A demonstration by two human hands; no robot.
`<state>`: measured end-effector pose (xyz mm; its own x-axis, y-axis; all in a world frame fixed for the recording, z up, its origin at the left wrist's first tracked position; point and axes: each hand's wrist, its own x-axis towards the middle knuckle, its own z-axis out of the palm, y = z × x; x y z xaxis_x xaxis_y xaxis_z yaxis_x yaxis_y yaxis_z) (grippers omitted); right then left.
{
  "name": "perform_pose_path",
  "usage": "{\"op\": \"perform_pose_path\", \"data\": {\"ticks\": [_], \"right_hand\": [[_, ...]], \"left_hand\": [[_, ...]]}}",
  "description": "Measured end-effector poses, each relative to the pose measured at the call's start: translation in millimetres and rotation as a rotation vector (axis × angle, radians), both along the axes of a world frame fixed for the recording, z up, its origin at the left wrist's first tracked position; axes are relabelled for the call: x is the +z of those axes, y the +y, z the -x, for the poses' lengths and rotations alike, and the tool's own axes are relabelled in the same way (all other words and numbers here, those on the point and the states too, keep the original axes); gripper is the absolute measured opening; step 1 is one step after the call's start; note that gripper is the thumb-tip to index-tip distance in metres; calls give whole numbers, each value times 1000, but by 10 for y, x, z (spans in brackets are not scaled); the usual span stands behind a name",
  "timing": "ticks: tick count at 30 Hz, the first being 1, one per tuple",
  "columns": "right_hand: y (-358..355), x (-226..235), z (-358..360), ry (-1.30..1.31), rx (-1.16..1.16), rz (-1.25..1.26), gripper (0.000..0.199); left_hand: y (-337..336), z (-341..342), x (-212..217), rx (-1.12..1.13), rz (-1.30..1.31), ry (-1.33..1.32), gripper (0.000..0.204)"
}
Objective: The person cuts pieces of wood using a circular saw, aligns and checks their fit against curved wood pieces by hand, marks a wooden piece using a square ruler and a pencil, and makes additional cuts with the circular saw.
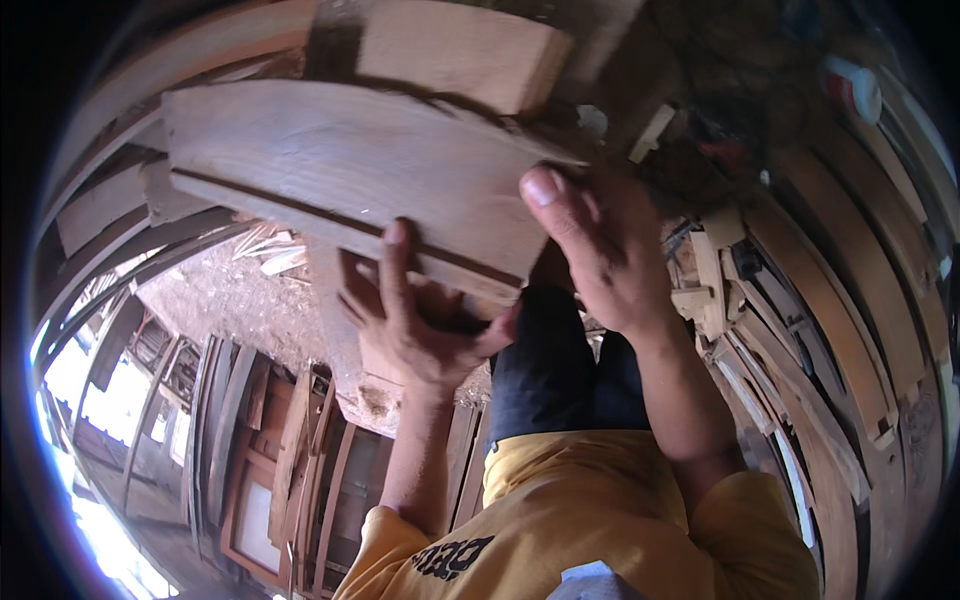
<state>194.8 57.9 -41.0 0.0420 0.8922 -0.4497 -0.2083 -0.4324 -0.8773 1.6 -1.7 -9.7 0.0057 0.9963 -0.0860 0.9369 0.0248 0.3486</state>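
seemingly both hands are lifting the wooden plank [350,170]: left hand [415,325] fingers curling under its 6 o'clock edge, right hand [600,250] fingers lying open against its 3 o'clock end, needing firmer purchase next.

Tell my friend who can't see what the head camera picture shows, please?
Two hands hold a flat wooden board up close: the left hand grips its lower edge, and the right hand rests at its right end. A thicker wood block sits above it. Around are stacked planks, wooden frames, and the person's yellow shirt.
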Motion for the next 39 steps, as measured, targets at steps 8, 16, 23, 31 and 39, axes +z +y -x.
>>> {"op": "perform_pose_path", "data": {"ticks": [8,16,23,31,39], "right_hand": [[-739,-2673,-813,-1026,320,55,23],[-1288,-5410,-2880,-1531,762,-87,41],[-654,-4770,-3083,-1409,1097,382,50],[-287,-989,-4120,-739,461,360,35],[-716,1711,-2776,-1063,484,-237,34]], "left_hand": [[-94,302,20,-128,25,93,133],[-708,495,107,195,8,-6,138],[-151,124,211,58,21,-8,141],[-48,92,121,53,-37,66,116],[35,-20,89,76,1,33,115]]}}
